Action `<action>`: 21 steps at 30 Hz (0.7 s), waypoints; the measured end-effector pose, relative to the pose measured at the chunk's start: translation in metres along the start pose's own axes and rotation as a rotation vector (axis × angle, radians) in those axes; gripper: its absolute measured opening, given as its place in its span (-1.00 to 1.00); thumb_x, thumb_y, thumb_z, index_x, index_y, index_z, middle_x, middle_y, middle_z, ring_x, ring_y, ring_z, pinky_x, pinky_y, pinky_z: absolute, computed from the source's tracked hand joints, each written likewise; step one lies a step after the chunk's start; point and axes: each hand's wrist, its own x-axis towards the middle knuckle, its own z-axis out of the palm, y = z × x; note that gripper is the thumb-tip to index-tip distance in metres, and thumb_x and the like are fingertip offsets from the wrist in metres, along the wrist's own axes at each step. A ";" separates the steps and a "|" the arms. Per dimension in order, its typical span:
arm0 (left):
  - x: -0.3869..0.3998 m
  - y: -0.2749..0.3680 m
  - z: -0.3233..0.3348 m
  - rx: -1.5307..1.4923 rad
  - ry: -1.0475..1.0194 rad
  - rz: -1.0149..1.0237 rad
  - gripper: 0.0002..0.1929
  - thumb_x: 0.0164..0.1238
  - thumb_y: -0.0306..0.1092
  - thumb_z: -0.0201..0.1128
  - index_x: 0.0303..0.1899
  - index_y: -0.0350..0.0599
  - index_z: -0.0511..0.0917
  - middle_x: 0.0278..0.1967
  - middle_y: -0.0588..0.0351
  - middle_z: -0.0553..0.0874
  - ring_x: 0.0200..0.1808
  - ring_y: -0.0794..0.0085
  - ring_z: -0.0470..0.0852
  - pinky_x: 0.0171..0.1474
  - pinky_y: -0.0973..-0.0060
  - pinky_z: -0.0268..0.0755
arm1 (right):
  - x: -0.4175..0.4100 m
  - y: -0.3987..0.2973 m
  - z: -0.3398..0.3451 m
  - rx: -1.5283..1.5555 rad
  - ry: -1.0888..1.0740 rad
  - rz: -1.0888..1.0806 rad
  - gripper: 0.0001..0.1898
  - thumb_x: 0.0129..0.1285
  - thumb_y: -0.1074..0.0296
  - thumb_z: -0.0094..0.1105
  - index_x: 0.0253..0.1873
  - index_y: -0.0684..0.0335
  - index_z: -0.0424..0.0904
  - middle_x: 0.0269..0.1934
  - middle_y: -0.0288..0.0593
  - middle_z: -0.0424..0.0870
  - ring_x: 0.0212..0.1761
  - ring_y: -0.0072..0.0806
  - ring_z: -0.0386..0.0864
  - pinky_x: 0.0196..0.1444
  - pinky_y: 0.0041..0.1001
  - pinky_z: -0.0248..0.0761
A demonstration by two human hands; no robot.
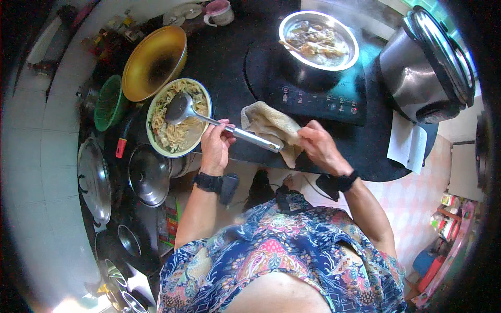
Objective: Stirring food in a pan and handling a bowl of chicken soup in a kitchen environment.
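Note:
My left hand (216, 145) grips the metal handle of a ladle (181, 109) near its middle. The ladle's head rests over the noodles (178, 137) and greens in a large white bowl (150, 137) at the counter's front edge. In my right hand (319, 145) is a corner of a crumpled beige cloth (270, 117), which lies partly on the dark counter and hangs towards its edge. The ladle's handle end passes in front of the cloth; whether they touch I cannot tell.
A metal pot (313, 74) of steaming food stands on the induction cooker (321, 99). A rice cooker (415, 74) is at right, by folded paper (407, 141). Leftward are a yellow-brown basin (154, 64), a green basket (109, 103), a red-handled tool (122, 146) and metal lids (148, 176).

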 end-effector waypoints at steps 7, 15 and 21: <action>-0.003 0.003 -0.002 0.007 0.012 0.020 -0.80 0.39 -0.32 0.07 -0.07 -0.19 0.48 -0.25 0.08 0.64 -0.25 0.49 0.58 -0.26 0.53 0.48 | -0.021 -0.029 -0.073 0.760 0.164 0.141 -0.83 0.35 0.32 -0.04 -0.14 0.27 0.49 -0.22 -0.35 0.51 -0.18 -0.65 0.45 -0.12 -0.60 0.34; -0.019 -0.003 -0.006 -0.004 -0.087 0.008 -0.79 0.43 -0.28 0.04 -0.06 -0.19 0.47 -0.17 0.03 0.63 -0.13 0.35 0.60 -0.13 0.42 0.49 | -0.025 -0.025 -0.106 1.097 0.495 0.047 -0.76 0.44 0.26 -0.11 0.05 0.27 0.39 -0.08 -0.22 0.54 -0.02 -0.53 0.52 0.05 -0.48 0.41; -0.034 -0.008 -0.015 0.031 -0.037 -0.088 -0.75 0.43 -0.27 0.06 -0.03 -0.24 0.43 -0.13 -0.06 0.62 -0.08 0.24 0.63 -0.11 0.41 0.51 | -0.020 -0.037 -0.101 0.956 0.626 0.168 -0.72 0.42 0.24 -0.06 0.07 0.29 0.37 -0.07 -0.18 0.52 -0.04 -0.51 0.51 0.01 -0.49 0.39</action>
